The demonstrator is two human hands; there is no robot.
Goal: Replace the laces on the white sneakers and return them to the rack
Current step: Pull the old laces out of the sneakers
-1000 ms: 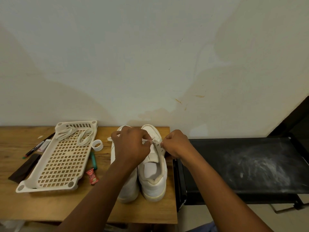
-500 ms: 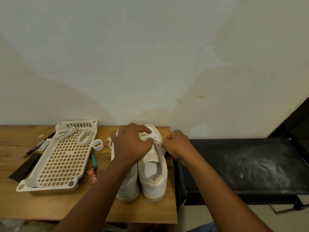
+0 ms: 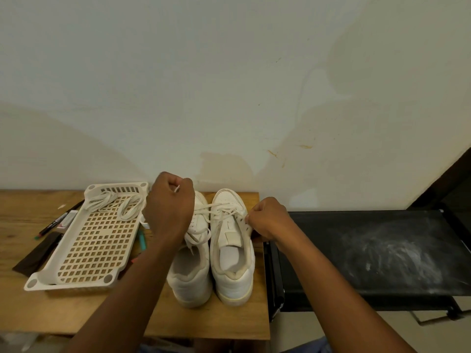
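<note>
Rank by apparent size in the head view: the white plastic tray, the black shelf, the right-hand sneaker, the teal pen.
1. black shelf
2. white plastic tray
3. right-hand sneaker
4. teal pen, partly hidden by the left arm, so its full length is unsure

Dim, warm indoor light, flat and yellowish, with no bright glare. Soft broad shadows arc across the wall (image 3: 229, 85) above and to the left of the fingers (image 3: 178, 182) of the left hand (image 3: 168, 207). Just right of the right hand (image 3: 267, 220), the black shelf (image 3: 382, 250) shows a dull chalky sheen — not a true reflection. The wooden table (image 3: 30, 309) edge bows with wide-angle distortion — corners smear and soften, detail is slightly mushy throughout.
</note>
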